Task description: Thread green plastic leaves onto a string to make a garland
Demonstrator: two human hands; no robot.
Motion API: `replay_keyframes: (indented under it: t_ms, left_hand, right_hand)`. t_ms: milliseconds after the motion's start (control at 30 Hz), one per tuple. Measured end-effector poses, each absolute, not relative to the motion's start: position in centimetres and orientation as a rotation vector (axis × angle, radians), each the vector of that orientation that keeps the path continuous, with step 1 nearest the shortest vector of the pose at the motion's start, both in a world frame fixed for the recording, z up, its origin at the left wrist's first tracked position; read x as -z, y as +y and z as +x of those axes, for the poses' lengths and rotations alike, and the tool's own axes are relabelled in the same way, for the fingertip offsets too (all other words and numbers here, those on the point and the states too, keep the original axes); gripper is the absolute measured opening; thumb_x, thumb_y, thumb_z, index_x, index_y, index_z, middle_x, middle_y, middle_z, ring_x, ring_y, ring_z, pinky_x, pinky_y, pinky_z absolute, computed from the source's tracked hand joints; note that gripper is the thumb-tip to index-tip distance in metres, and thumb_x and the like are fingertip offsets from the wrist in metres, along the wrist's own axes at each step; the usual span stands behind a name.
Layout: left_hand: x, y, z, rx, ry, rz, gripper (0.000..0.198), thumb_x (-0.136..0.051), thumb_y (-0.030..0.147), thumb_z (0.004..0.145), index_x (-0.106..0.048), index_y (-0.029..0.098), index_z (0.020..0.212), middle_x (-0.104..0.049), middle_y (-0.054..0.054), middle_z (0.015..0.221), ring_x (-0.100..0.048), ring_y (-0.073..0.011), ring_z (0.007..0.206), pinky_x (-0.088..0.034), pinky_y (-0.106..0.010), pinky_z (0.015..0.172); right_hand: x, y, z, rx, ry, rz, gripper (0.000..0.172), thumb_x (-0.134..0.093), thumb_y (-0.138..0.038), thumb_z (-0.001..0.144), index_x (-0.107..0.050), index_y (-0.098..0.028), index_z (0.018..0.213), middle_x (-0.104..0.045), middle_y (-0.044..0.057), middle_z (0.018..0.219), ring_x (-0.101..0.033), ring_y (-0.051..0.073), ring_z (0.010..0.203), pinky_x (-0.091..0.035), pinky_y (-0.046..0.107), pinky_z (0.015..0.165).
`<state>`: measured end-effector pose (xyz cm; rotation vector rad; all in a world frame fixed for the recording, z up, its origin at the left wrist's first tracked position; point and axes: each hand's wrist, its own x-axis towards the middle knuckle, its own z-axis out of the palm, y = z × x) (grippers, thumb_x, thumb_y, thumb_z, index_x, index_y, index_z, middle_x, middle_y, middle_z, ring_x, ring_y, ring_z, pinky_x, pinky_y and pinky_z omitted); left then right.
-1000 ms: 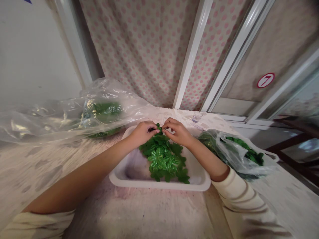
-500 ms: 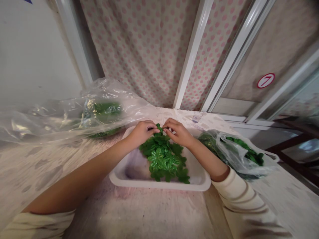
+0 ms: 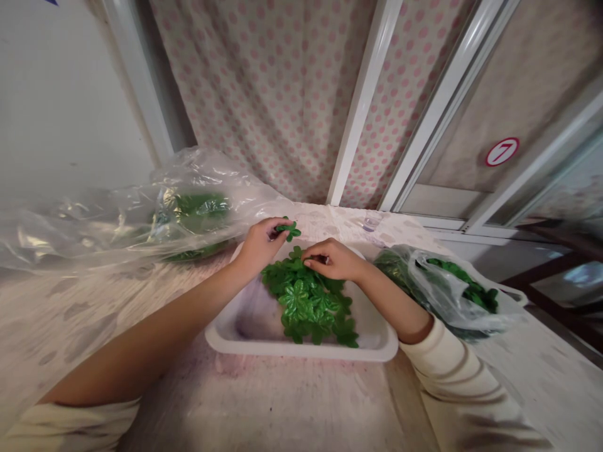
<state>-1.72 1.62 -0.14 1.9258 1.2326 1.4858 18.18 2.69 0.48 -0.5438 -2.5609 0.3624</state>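
My left hand pinches a small green leaf piece above the back left edge of a white tray. Over the tray, my right hand has thumb and fingers pressed together at the back of a heap of green artificial leaves. Whether its fingertips hold a leaf is hidden. The heap covers the middle and right of the tray, with glossier leaves on top.
On the left lies a large clear plastic bag with green things inside. An open clear bag of green leaves is at the right. A small clear object sits near the table's back edge, below the curtain.
My hands have moved apart. The left one has gone up and slightly left with the leaf piece, while the right one has come down onto the heap.
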Motion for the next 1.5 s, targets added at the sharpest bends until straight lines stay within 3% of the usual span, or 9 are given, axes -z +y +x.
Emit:
replay_keyframes:
  t_ms: [133, 267, 433, 867, 1167, 1500]
  left_hand:
    - [0.1, 1.3, -1.5, -1.387, 1.15, 1.92, 0.048, -0.062, 0.022, 0.071, -0.052, 0.017, 0.117, -0.063, -0.003, 0.082, -0.06, -0.0115, 0.07, -0.048, -0.027, 0.072]
    - [-0.3, 0.7, -1.1, -1.281, 1.164, 1.911, 0.069, -0.066, 0.02, 0.067, -0.038, 0.019, 0.13, -0.062, -0.001, 0.079, -0.059, -0.0111, 0.069, -0.048, -0.025, 0.071]
    - [-0.4, 0.5, -1.0, -1.244, 1.173, 1.904, 0.072, -0.066, 0.019, 0.066, -0.035, 0.019, 0.131, -0.061, -0.001, 0.08, -0.06, -0.0113, 0.071, -0.049, -0.026, 0.073]
    - [-0.2, 0.6, -1.0, -1.261, 1.155, 1.851, 0.069, -0.066, 0.018, 0.066, -0.037, 0.019, 0.129, -0.059, 0.001, 0.077, -0.057, -0.0096, 0.066, -0.048, -0.025, 0.068]
    - [0.2, 1.0, -1.2, -1.275, 1.097, 1.806, 0.07, -0.065, 0.017, 0.067, -0.033, 0.019, 0.129, -0.057, 0.002, 0.075, -0.056, -0.0089, 0.062, -0.048, -0.024, 0.066]
    - [0.3, 1.0, -1.2, -1.274, 1.104, 1.863, 0.068, -0.064, 0.018, 0.068, -0.034, 0.019, 0.128, -0.058, 0.002, 0.075, -0.057, -0.0093, 0.064, -0.046, -0.023, 0.064]
  right_hand:
    - [-0.4, 2.7, 18.4, -0.28, -2.374, -0.657, 0.041, -0.047, -0.02, 0.084, -0.049, -0.017, 0.125, -0.052, -0.005, 0.056, -0.044, 0.008, 0.048, -0.038, 0.018, 0.054]
    - [-0.1, 3.0, 18.5, -0.232, -2.36, -0.748, 0.052, -0.045, -0.019, 0.086, -0.035, -0.02, 0.137, -0.052, -0.005, 0.058, -0.044, 0.008, 0.048, -0.037, 0.018, 0.054]
    - [0.0, 3.2, 18.4, -0.232, -2.415, -0.761, 0.052, -0.045, -0.021, 0.086, -0.035, -0.022, 0.137, -0.055, -0.004, 0.06, -0.045, 0.008, 0.048, -0.036, 0.018, 0.054]
    - [-0.4, 2.9, 18.4, -0.199, -2.439, -0.828, 0.048, -0.046, -0.022, 0.085, -0.043, -0.021, 0.133, -0.045, -0.006, 0.047, -0.042, 0.009, 0.043, -0.034, 0.018, 0.053]
    - [-0.6, 2.7, 18.3, -0.198, -2.429, -0.799, 0.046, -0.046, -0.019, 0.084, -0.048, -0.019, 0.13, -0.056, -0.003, 0.055, -0.04, 0.008, 0.044, -0.033, 0.018, 0.054]
    - [-0.4, 2.8, 18.3, -0.219, -2.42, -0.801, 0.038, -0.046, -0.021, 0.085, -0.053, -0.017, 0.122, -0.052, -0.003, 0.052, -0.044, 0.009, 0.046, -0.032, 0.019, 0.053]
